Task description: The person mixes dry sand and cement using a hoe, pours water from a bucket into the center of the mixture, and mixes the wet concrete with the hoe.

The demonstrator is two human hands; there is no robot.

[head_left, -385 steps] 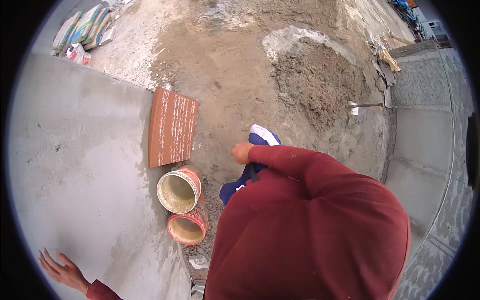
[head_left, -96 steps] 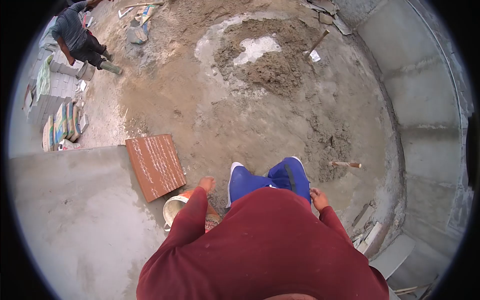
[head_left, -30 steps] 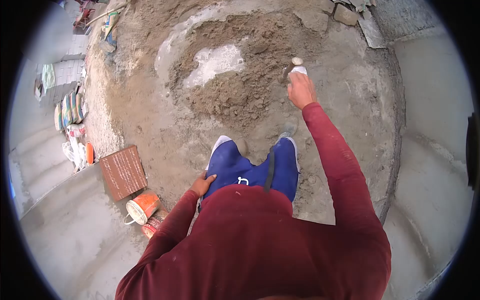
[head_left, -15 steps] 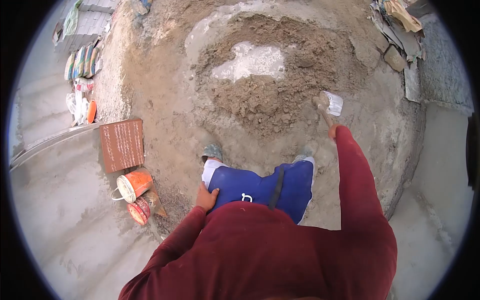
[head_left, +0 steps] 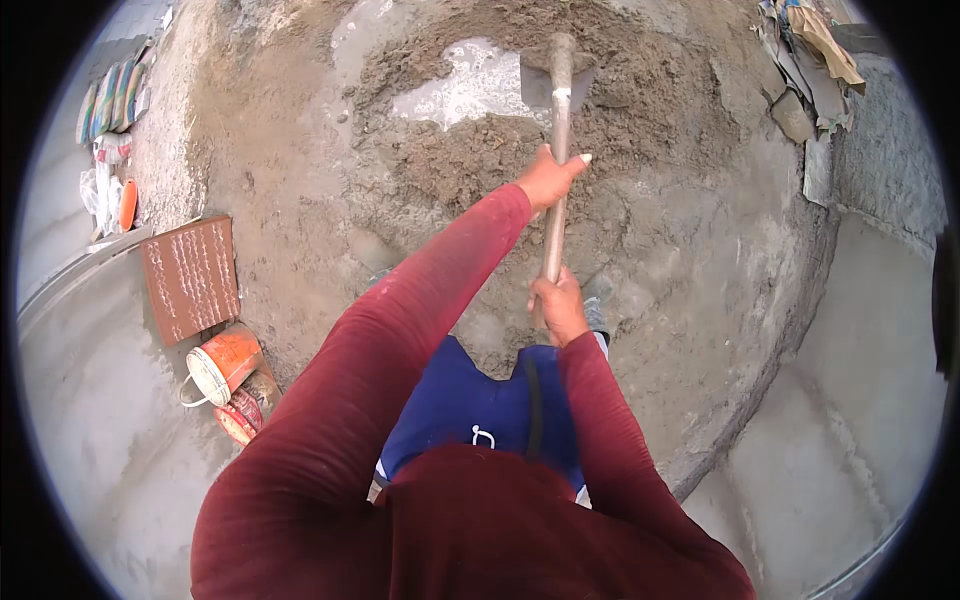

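Note:
I hold a hoe (head_left: 558,228) by its long pale handle, in front of my body. My left hand (head_left: 548,180) grips the handle midway, its thumb lying across the shaft. Lower down, near my legs, my right hand (head_left: 560,305) is closed round the handle's near end. The grey hoe blade (head_left: 537,88) is over the mound of wet mortar (head_left: 640,105), at the right side of a whitish watery pool (head_left: 465,90). Part of the blade is behind the handle, and I cannot tell how deep its edge sits.
To the left lie a brown ridged board (head_left: 192,278), an orange bucket (head_left: 225,362) on its side and a red container (head_left: 240,415). Several striped sacks (head_left: 112,98) stand farther back. Torn sacks and scraps (head_left: 815,60) are heaped at the upper right.
My left hand has left my thigh and taken hold of the handle. The hoe has moved from my right side to the mortar mound, and my right hand has come inward.

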